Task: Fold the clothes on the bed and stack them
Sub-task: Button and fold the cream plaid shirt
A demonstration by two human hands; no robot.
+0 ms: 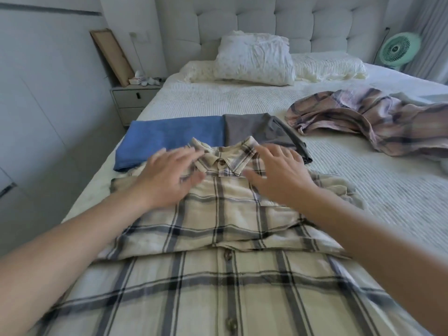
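Note:
A beige plaid button shirt [225, 226] lies face up on the bed [363, 190], collar away from me, its sleeves folded in across the chest. My left hand [167, 175] is over the left shoulder with fingers spread, and my right hand [278, 173] is over the right shoulder beside the collar, also spread. Whether the palms touch the cloth is blurred. Behind the collar lie a folded blue garment [169, 139] and a folded grey garment [261, 129], side by side. A crumpled pink plaid shirt [368, 120] lies unfolded at the right.
A white pillow [254, 59] and a rumpled cream blanket [329, 66] sit by the padded headboard. A grey nightstand [133, 100] with small items stands at the bed's left, and a green fan [397, 49] at the far right.

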